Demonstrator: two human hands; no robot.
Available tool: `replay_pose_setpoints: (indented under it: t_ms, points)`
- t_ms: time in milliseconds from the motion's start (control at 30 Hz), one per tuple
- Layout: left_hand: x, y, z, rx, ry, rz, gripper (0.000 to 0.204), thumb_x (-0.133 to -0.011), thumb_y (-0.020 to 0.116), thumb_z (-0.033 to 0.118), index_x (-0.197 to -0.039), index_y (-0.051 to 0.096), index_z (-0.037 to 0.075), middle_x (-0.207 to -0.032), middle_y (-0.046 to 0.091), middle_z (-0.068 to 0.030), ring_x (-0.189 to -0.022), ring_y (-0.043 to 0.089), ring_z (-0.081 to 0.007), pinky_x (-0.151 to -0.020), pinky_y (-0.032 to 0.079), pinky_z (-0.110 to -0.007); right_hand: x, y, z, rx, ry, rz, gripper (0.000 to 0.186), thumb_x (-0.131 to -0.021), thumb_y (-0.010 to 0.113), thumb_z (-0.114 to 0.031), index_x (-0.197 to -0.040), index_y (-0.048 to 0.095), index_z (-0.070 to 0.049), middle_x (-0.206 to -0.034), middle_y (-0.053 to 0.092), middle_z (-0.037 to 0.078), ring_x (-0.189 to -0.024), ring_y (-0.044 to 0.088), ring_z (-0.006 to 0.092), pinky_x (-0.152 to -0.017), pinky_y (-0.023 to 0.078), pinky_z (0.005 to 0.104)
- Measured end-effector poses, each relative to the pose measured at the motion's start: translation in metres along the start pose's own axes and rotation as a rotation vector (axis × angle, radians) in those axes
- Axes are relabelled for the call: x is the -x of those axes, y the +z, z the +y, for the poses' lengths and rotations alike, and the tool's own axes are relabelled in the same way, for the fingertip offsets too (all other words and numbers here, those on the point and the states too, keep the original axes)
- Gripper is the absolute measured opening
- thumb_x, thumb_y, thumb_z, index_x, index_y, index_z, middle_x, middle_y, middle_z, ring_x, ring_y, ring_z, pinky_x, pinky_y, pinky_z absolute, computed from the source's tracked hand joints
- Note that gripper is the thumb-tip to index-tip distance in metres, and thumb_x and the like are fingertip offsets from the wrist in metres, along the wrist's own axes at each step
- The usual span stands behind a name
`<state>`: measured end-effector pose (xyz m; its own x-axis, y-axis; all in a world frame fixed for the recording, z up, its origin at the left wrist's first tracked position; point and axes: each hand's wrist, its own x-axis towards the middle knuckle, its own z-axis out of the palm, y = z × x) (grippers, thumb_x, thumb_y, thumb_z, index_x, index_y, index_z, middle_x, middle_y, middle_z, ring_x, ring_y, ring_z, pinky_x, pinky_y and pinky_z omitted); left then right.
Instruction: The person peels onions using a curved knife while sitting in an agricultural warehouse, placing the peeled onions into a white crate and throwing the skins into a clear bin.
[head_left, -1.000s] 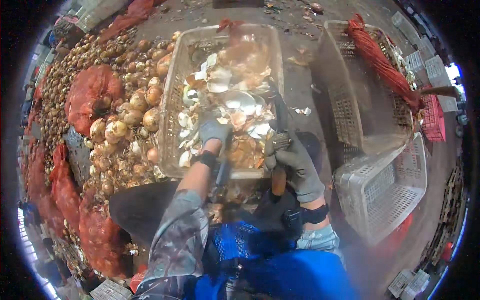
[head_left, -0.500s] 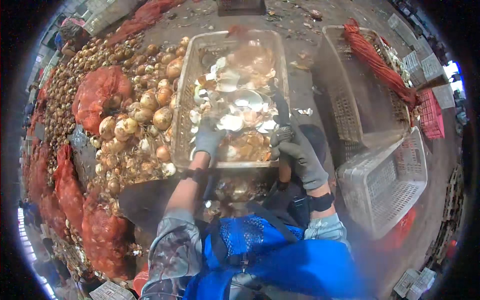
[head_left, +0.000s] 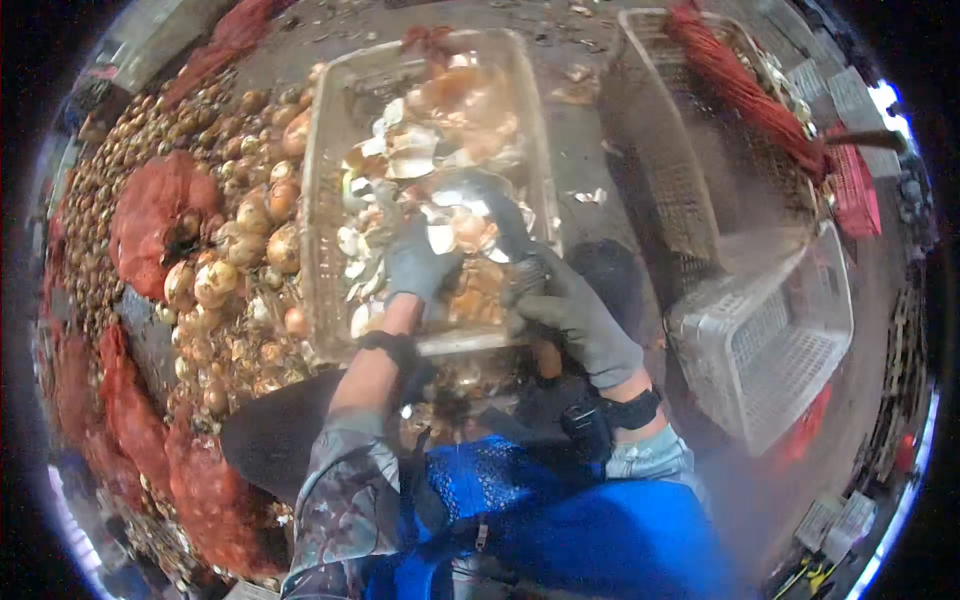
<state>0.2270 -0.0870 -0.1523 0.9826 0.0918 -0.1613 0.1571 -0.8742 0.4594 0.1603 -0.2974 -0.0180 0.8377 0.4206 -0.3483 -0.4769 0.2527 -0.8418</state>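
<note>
My left hand (head_left: 420, 262), in a grey glove, is inside a pale plastic crate (head_left: 325, 210), over loose onion skins (head_left: 478, 290) and white onion pieces (head_left: 410, 150). Motion smears its fingers, so whether they hold anything is unclear. At the crate's near right side, my gloved right hand (head_left: 575, 315) is closed round the ribbed dark handle of a curved tool (head_left: 508, 215). From that fist the tool reaches up and bends left over the onion pieces. It is blurred, and its exact kind does not show.
Whole onions (head_left: 240, 240) lie heaped on the left, with red mesh sacks (head_left: 165, 220) among them. To the right, a long crate (head_left: 660, 150) carries a red net bundle (head_left: 745, 90), and a tipped white crate (head_left: 770, 330) rests nearer. A pink crate (head_left: 853, 190) stands beyond.
The view has shifted, so the crate sits further left and higher. The tool in my right hand has swung leftward over the crate, and my two hands are closer together.
</note>
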Motion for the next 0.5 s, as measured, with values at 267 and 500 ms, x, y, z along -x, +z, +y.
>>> replay_pose_setpoints:
  t_ms: [267,500]
  points:
    - [0.013,-0.02,-0.008,0.437,-0.219,-0.144,0.061,-0.073,0.071,0.031,-0.123,0.049,0.004,-0.112,0.058,-0.0157,-0.102,0.057,-0.0293,-0.086,0.046,-0.036,0.017,0.06,-0.044,1.358,-0.424,-0.063,0.047,-0.079,0.052,-0.016,-0.123,0.046,-0.001,-0.101,0.06,0.018,-0.089,0.06,0.0325,-0.076,0.049,0.0384]
    - [0.032,-0.047,-0.025,1.017,-0.013,0.172,0.067,-0.079,0.068,0.033,-0.129,0.04,-0.002,-0.125,0.048,-0.0163,-0.112,0.049,-0.0195,-0.093,0.04,-0.034,0.139,0.109,-0.14,2.065,-1.036,-0.91,0.049,-0.08,0.054,-0.016,-0.125,0.044,0.0,-0.112,0.058,0.012,-0.094,0.059,0.0297,-0.081,0.047,0.0385]
